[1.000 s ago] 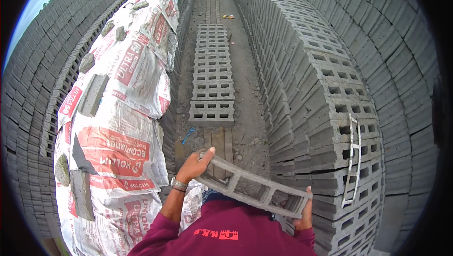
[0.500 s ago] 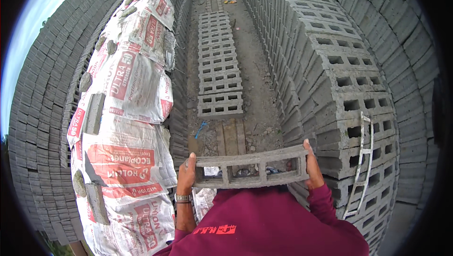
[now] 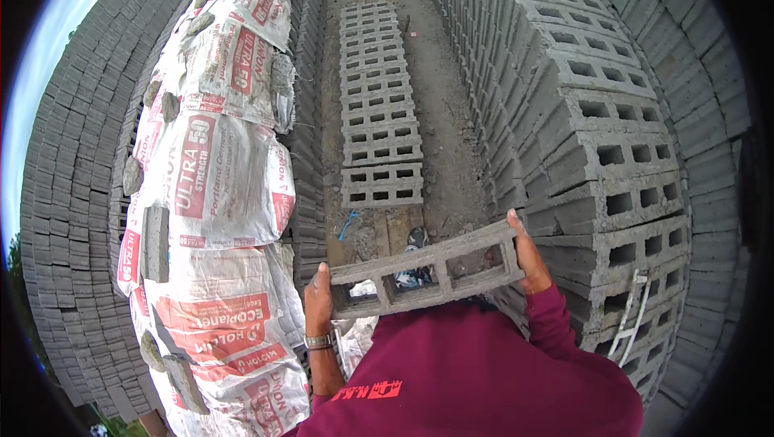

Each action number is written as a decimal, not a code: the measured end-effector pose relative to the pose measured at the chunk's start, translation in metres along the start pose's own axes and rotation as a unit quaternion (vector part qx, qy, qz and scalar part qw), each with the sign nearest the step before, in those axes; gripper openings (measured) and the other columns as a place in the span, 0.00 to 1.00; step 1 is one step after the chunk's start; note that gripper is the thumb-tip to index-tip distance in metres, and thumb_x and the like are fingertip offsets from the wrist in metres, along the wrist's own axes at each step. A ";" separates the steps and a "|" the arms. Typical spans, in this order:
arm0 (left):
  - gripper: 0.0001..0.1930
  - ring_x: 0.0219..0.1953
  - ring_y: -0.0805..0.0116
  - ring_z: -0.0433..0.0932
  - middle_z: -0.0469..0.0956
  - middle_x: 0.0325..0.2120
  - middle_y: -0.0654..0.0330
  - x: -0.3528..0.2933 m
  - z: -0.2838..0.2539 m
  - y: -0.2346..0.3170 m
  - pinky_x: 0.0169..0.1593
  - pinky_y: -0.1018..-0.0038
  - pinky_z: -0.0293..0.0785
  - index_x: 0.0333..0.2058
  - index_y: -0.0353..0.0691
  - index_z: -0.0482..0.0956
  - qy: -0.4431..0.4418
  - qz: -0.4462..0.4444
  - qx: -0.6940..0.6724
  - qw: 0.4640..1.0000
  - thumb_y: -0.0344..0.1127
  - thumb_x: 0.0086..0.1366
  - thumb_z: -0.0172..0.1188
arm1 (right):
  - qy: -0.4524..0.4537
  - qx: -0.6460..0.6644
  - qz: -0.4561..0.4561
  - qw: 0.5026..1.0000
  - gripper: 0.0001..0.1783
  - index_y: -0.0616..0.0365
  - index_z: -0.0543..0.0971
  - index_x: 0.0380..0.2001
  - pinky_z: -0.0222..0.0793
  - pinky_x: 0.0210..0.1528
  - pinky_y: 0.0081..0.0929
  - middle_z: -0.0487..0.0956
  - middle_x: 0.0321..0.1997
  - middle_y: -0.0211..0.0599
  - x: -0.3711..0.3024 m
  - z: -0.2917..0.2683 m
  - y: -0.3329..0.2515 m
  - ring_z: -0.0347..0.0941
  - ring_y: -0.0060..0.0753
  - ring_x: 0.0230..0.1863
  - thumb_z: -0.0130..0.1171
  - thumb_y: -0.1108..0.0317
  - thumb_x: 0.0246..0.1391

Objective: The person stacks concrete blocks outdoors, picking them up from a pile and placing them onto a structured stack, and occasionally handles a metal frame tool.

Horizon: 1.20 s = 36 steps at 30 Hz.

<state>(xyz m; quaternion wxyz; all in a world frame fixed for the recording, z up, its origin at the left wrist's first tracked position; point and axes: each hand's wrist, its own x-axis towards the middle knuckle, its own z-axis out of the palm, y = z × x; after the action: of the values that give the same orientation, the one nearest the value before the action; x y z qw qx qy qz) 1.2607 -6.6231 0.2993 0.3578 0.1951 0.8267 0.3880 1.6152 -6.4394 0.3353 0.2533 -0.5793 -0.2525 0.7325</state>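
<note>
Right in front of my maroon long-sleeved shirt point(image 3: 476, 372), I've got a long grey concrete hollow block point(image 3: 427, 255), slanting across my view, three open cells showing! Left hand point(image 3: 319, 305) on one end, right hand point(image 3: 530, 258) on the other, fingers closed against both ends, some hidden behind the concrete. Beyond it, a row of grey hollow blocks point(image 3: 382, 185) runs up the dirt path, a bright blue scrap point(image 3: 347, 226) near its closest end. White-and-red printed sacks point(image 3: 234, 187) line my left; a tall grey block stack point(image 3: 524, 114) walls my right!
</note>
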 end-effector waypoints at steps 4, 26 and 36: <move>0.31 0.29 0.74 0.62 0.70 0.24 0.65 0.049 0.013 0.041 0.33 0.70 0.62 0.29 0.27 0.75 -0.004 0.007 -0.012 1.000 0.57 0.72 0.47 | 0.014 -0.040 -0.011 0.999 0.42 0.63 0.76 0.49 0.71 0.37 0.26 0.79 0.39 0.38 0.039 0.020 -0.049 0.76 0.28 0.35 0.46 0.30 0.59; 0.41 0.33 0.74 0.70 0.76 0.34 0.61 0.328 0.255 0.384 0.39 0.75 0.69 0.44 0.23 0.78 -0.091 0.047 -0.232 0.967 0.67 0.69 0.47 | -0.032 -0.128 -0.176 0.976 0.39 0.57 0.75 0.49 0.75 0.35 0.29 0.75 0.39 0.33 0.271 0.005 -0.499 0.72 0.25 0.32 0.45 0.29 0.59; 0.52 0.45 0.66 0.66 0.72 0.41 0.56 0.478 0.457 0.638 0.56 0.66 0.63 0.52 0.16 0.70 -0.134 0.122 -0.184 0.966 0.74 0.63 0.47 | 0.082 -0.087 -0.303 0.946 0.34 0.55 0.76 0.43 0.70 0.15 0.29 0.77 0.27 0.37 0.460 -0.099 -0.755 0.76 0.29 0.20 0.48 0.32 0.58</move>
<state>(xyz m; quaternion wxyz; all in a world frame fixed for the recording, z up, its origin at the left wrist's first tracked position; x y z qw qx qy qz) 1.3097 -5.7095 0.3843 0.4450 0.2752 0.6558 0.5442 1.6785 -5.5648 0.4841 0.4314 -0.5532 -0.4573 0.5466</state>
